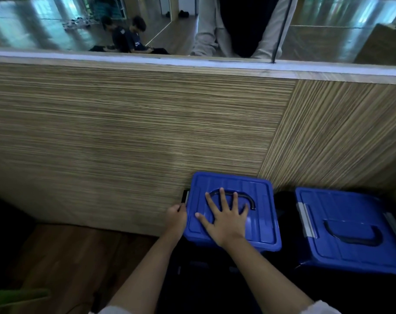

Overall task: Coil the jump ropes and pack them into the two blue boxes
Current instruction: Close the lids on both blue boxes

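Right hand (224, 219) lies flat, fingers spread, on the left blue box (232, 209) lid; left hand (176, 215) fingers pinch its side latch (186, 196). No writing readable on the 2 boxes.

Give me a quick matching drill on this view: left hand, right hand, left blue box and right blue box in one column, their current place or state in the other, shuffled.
Things:
1. left hand
2. right hand
3. left blue box
4. right blue box

States:
A. lid on, no hand touching it
B. spread flat on top of a lid
C. at the latch on a box's left side
D. lid on, with a hand on it and another at its side

Pairs: 1-C, 2-B, 3-D, 4-A
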### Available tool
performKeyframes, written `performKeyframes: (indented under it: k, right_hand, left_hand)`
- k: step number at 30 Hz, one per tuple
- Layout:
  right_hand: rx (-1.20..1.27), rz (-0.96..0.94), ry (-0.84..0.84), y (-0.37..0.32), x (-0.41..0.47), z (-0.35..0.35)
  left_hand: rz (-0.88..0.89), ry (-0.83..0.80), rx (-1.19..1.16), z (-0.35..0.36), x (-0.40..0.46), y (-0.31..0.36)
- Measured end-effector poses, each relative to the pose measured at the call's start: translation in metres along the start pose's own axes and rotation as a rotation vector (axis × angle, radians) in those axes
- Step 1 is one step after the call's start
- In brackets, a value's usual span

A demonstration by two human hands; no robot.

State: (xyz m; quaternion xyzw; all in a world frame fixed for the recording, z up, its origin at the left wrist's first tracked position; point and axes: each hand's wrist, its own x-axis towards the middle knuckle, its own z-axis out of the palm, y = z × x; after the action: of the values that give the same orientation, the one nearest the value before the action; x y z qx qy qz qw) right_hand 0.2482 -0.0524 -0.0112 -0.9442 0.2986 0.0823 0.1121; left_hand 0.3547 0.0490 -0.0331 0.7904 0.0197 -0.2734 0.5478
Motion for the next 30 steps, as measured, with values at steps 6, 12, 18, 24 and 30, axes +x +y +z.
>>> performKeyframes:
  k: [6, 12, 18, 24, 30]
  right_hand:
    - [-0.007, -0.026, 0.053, 0.010, -0.005, 0.008]
    - [0.019, -0.029, 0.035, 0.011, -0.002, 0.010]
    - [0.020, -0.034, 0.047, 0.010, -0.003, 0.010]
    - [0.029, -0.042, 0.058, 0.011, -0.003, 0.012]
    - [0.032, -0.043, 0.055, 0.011, -0.001, 0.013]
  left_hand:
    - [-0.018, -0.015, -0.082, -0.001, 0.003, 0.002]
    - [0.007, -0.010, -0.136, -0.002, 0.002, 0.009]
    - [-0.105, -0.070, -0.373, -0.001, 0.000, 0.006]
    - [-0.232, -0.200, -0.493, -0.006, 0.002, 0.015]
    - [-0.242, -0.169, -0.398, -0.003, 0.004, 0.027]
